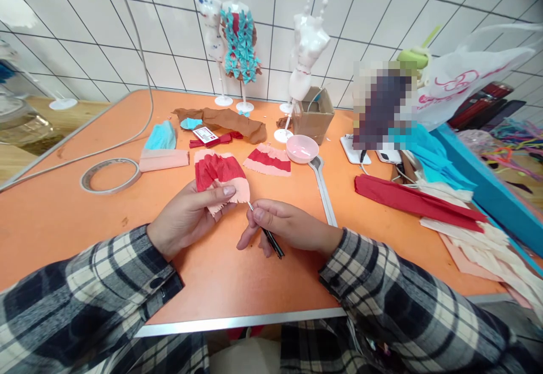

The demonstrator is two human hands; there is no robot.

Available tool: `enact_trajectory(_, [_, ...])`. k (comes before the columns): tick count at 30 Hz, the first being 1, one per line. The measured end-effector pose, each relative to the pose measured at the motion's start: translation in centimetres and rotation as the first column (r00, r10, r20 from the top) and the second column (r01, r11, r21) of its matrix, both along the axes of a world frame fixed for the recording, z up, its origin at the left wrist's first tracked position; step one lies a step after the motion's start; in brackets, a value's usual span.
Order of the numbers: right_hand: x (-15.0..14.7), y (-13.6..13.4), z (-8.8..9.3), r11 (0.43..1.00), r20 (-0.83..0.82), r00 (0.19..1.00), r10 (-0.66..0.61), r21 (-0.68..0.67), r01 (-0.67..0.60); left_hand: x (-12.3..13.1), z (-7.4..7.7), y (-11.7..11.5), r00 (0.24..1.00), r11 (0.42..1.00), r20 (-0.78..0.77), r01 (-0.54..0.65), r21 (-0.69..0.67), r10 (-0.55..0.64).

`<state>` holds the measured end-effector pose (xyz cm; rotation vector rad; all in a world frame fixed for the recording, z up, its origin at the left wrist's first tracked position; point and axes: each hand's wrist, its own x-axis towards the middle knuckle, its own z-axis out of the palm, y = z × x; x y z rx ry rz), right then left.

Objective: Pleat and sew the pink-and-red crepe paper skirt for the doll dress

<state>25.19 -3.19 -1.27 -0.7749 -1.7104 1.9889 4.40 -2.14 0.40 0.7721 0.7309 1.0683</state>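
Note:
Pinched between the thumb and fingers of my left hand [193,218] is a piece of crepe paper [218,171], pink with a gathered red band and a ragged lower edge. My right hand [292,224] grips a slim black tool with a silver tip [271,239]. Its exact kind is hard to make out. The tip points at the right corner of the paper, very close to its edge; whether they touch I cannot tell. Just beyond my hands, a second pink-and-red crepe paper piece [268,160] lies flat on the orange table [203,289].
A tape roll [110,176] and folded pink paper [164,160] lie left. Behind are brown paper [233,124], white dress forms [309,46] and a cardboard box [314,115]. A pink bowl [302,149], grey tool [324,193] and red paper roll [418,201] sit right.

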Motion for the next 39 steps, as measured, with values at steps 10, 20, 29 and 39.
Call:
enact_trajectory(10, [-0.11,0.06,0.22,1.0,-0.001,1.0,-0.004,-0.003,0.004,0.02,-0.03,-0.09,0.998,0.994,-0.017,0.066,0.087,-0.065])
enact_trajectory(20, [-0.09,0.05,-0.06,1.0,0.013,1.0,-0.011,0.009,0.011,-0.26,-0.27,-0.02,0.998,0.996,-0.039,0.057,0.066,-0.055])
enact_trajectory(29, [-0.09,0.11,-0.22,1.0,0.016,1.0,-0.019,0.019,0.018,-0.05,-0.06,-0.06,0.998,0.995,-0.033,0.063,0.081,-0.061])
enact_trajectory(39, [0.02,0.02,0.04,1.0,0.003,1.0,-0.002,-0.001,0.002,-0.16,-0.2,0.07,1.0,1.0,-0.022,-0.013,0.016,0.013])
